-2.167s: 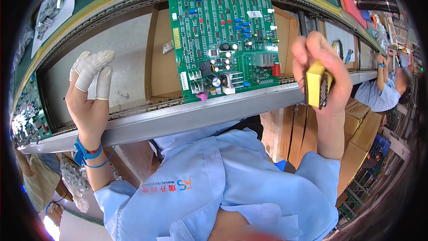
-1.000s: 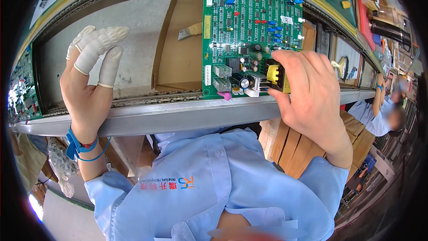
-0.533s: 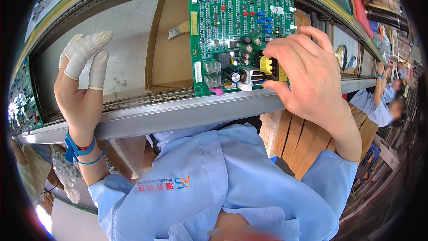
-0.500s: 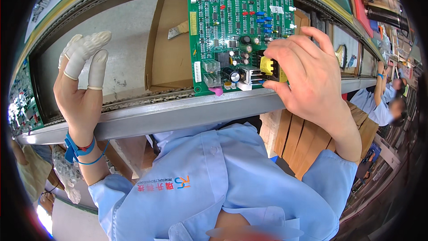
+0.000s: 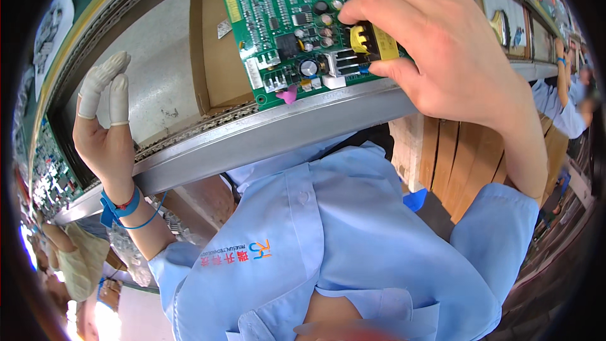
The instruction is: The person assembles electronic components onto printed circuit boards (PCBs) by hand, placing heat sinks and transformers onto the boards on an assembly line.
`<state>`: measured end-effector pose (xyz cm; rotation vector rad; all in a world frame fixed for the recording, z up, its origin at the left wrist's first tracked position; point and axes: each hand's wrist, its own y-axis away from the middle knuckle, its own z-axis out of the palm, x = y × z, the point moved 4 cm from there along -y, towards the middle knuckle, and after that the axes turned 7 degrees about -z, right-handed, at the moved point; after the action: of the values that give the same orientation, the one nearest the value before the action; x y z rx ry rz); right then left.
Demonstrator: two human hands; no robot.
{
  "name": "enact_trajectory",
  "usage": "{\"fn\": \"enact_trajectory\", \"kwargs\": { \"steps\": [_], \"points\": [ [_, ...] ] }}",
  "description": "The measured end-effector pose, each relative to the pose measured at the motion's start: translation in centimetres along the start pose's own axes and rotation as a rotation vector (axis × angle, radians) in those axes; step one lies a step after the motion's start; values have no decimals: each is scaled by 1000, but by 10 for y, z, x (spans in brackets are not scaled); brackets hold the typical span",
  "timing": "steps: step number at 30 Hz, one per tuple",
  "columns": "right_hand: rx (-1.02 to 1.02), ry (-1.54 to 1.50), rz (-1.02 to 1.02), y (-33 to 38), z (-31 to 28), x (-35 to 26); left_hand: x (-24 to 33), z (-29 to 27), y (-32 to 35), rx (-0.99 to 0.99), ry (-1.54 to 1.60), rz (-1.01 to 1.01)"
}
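The right hand (image 5: 454,57) grips a yellow transformer (image 5: 372,41) on the green circuit board (image 5: 284,19). The left hand (image 5: 104,132), fingers capped white, hangs open, empty, beside the conveyor rail (image 5: 252,136).

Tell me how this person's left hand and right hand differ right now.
The left hand is raised open and holds nothing, while the right hand pinches a yellow component on the green circuit board. The left hand has white finger cots on two fingertips; the right hand's fingers are bare. The left wrist carries a blue wrist strap; none shows on the right. Both come from light blue sleeves.
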<state>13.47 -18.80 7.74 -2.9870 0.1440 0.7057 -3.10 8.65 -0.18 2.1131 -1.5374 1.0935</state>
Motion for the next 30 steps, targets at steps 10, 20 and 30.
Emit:
{"fn": "enact_trajectory", "kwargs": {
  "steps": [10, 20, 30],
  "points": [
    [-86, -66, 116, 37, 4, 18, -2, -1, -1, -23, 80, -88],
    [55, -57, 179, 101, 8, 57, -6, 4, -5, -42, 33, -119],
    [207, -20, 228, 124, 22, 61, -4, 12, -6, -48, 22, -94]
  ]
}}
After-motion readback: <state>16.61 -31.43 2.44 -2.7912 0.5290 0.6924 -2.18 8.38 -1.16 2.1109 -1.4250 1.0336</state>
